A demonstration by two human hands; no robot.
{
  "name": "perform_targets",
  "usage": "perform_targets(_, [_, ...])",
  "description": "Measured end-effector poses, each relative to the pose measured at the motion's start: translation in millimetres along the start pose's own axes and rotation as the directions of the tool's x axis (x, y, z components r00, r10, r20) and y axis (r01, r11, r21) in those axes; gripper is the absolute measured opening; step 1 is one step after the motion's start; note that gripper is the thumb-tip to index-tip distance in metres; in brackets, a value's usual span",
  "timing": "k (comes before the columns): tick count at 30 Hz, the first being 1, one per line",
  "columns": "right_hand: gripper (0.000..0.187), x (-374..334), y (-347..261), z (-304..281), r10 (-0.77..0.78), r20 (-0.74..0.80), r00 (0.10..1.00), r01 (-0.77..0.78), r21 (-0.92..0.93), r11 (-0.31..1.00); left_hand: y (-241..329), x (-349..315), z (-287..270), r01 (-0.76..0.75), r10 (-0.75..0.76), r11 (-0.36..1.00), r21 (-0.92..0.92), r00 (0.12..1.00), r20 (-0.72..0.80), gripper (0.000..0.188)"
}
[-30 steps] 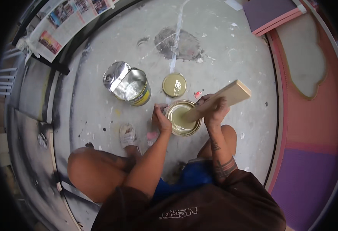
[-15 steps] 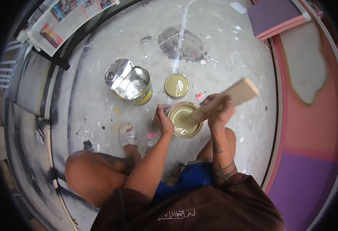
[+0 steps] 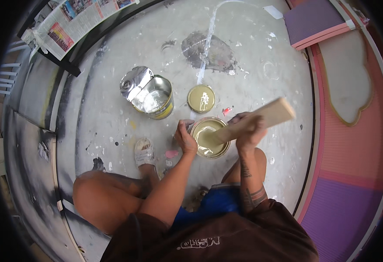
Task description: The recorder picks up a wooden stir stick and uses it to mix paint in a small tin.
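A round can of olive-beige paint (image 3: 206, 139) stands open on the floor between my legs. My left hand (image 3: 185, 137) curves around the can's left side, fingers and thumb pressed to its wall. A flat wooden stick (image 3: 261, 118) slants down into the paint, its lower end below the surface. My right hand (image 3: 249, 132) is wrapped around the stick at the can's right edge. Just beyond the can lies its round lid (image 3: 201, 98), wet with paint on top. To the left of the lid stands an opened metal tin (image 3: 156, 98) with a shiny inside and its top bent back.
Newspaper (image 3: 65, 32) covers a dark-framed surface at the far left. Pink and purple panels (image 3: 348, 196) line the right side, with a purple box-like piece (image 3: 316, 22) at the upper right. A small red scrap (image 3: 227, 110) lies near the can on the paint-spotted floor.
The stick has shifted slightly in the paint, its upper end a little lower in view. Light ripples on the paint surface look different. My left hand stays on the can.
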State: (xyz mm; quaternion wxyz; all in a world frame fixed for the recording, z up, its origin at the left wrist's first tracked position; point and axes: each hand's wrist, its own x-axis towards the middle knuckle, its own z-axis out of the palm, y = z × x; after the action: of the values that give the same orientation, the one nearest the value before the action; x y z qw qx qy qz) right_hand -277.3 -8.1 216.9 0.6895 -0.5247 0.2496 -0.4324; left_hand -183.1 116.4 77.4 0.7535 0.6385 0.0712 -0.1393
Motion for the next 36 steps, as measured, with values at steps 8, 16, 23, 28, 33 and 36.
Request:
perform_targets(8, [0.070, -2.5, -10.9, 2.9, -0.020, -0.121, 0.992, 0.026, 0.045, 0.999, 1.6, -4.5, 0.0, -0.039, 0.039, 0.999, -0.008, 0.999, 0.031, 0.060])
perform_targets(16, [0.071, -3.4, 6.0, -19.2, -0.097, 0.113, 0.989, 0.082, 0.126, 0.989, 6.0, -8.4, 0.9, 0.000, -0.002, 0.998, 0.065, 1.000, 0.024, 0.059])
perform_targets(23, [0.080, 3.2, -4.1, -15.5, -0.007, 0.176, 0.984, -0.011, 0.103, 0.995, -3.6, -3.5, -0.3, -0.036, 0.036, 0.999, 0.010, 0.999, 0.029, 0.059])
perform_targets(28, [0.083, -5.1, 54.4, -35.0, -0.001, -0.026, 1.000, -0.003, -0.140, 0.990, 2.7, -13.8, 13.5, -0.049, 0.047, 0.991, 0.126, 0.999, 0.017, 0.056])
perform_targets(33, [0.075, 0.3, 30.0, -21.1, -0.091, -0.027, 0.995, 0.090, -0.056, 0.994, 1.8, -11.0, 10.2, -0.063, 0.062, 0.996, 0.065, 0.998, 0.018, 0.058])
perform_targets(36, [0.076, 3.9, 73.5, -52.6, -0.226, -0.160, 0.961, 0.197, -0.178, 0.964, -0.5, -9.9, 16.3, -0.053, 0.051, 0.997, 0.047, 0.998, 0.045, 0.059])
